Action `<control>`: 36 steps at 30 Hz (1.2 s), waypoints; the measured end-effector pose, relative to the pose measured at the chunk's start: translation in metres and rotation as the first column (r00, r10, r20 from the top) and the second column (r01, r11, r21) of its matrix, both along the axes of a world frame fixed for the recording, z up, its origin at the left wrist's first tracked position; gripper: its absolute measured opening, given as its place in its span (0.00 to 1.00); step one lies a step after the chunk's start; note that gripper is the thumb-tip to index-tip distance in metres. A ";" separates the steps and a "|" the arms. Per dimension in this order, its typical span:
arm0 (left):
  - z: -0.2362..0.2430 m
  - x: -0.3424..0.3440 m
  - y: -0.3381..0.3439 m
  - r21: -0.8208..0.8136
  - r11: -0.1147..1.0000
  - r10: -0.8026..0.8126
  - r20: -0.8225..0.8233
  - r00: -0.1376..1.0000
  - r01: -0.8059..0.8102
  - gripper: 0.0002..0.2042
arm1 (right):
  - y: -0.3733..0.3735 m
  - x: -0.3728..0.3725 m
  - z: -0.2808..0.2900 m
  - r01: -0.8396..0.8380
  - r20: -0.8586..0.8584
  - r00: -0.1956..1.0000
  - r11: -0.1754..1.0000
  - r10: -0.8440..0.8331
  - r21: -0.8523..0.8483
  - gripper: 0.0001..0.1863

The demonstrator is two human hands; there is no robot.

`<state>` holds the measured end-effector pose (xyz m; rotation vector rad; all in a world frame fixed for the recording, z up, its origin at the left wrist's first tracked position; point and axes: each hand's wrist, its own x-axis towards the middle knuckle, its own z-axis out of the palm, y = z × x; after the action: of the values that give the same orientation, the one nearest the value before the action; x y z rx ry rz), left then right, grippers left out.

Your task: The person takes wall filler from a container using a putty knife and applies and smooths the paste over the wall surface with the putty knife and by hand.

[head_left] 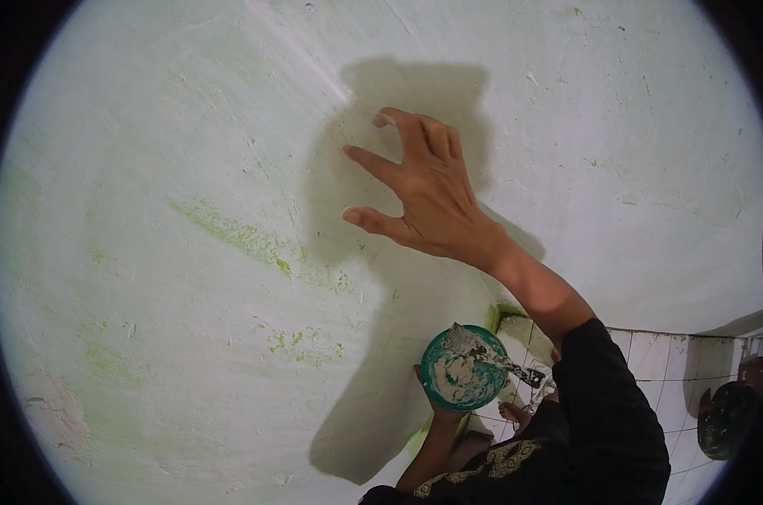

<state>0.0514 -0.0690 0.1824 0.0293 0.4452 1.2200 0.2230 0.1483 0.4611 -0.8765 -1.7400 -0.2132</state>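
Observation:
My right hand is raised in front of the pale green and white wall. Its thumb and fingers are apart and partly bent, and nothing is in them. Lower down, my left hand grips a teal bowl from below and the side. White paste lies inside, smeared up the walls. A putty knife rests across the bowl, its blade coated with paste and its handle sticking out to the right. Most of the left hand's fingers are hidden by the bowl.
Green patches and rough spots mark the wall, and a shadow of my arm falls on it. White floor tiles show at the lower right, with a dark rounded object on them. A bare foot is below the bowl.

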 end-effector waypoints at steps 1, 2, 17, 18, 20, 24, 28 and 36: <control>0.001 0.001 0.001 0.015 1.000 -0.004 0.101 0.995 0.003 0.37 | 0.001 0.001 -0.003 0.027 -0.033 0.999 1.000 -0.027 -0.017 0.39; -0.001 0.001 0.001 0.017 1.000 -0.008 0.101 0.995 0.007 0.37 | 0.002 0.002 -0.005 0.052 -0.067 0.996 0.998 -0.054 -0.033 0.41; 0.004 0.007 -0.001 -0.055 0.998 -0.017 -0.018 1.000 0.016 0.40 | 0.018 -0.026 -0.004 0.041 -0.167 0.985 0.998 -0.046 -0.037 0.51; 0.004 0.007 0.000 -0.073 0.997 -0.019 -0.081 0.996 0.013 0.40 | 0.018 -0.025 -0.004 0.041 -0.164 0.985 0.998 -0.047 -0.041 0.51; 0.005 0.005 0.000 -0.100 0.995 -0.029 -0.143 0.989 0.015 0.40 | 0.017 -0.020 0.000 0.044 -0.131 0.990 0.999 -0.048 -0.032 0.50; -0.005 -0.002 -0.002 -0.049 0.999 -0.016 -0.007 1.000 0.015 0.38 | 0.009 -0.017 -0.001 0.069 -0.065 0.996 0.998 -0.068 0.015 0.48; -0.002 0.001 0.000 0.061 0.998 -0.024 0.187 0.982 0.013 0.38 | 0.006 -0.008 -0.003 0.079 -0.038 0.996 0.996 -0.077 0.040 0.47; -0.009 0.000 0.000 -0.062 0.998 0.010 -0.070 0.998 -0.015 0.37 | 0.016 -0.022 0.006 0.018 -0.106 0.994 0.998 -0.012 0.063 0.46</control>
<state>0.0517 -0.0693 0.1731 0.0152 0.5449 1.2195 0.2009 0.1644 0.4673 -0.8401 -1.6206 -0.2272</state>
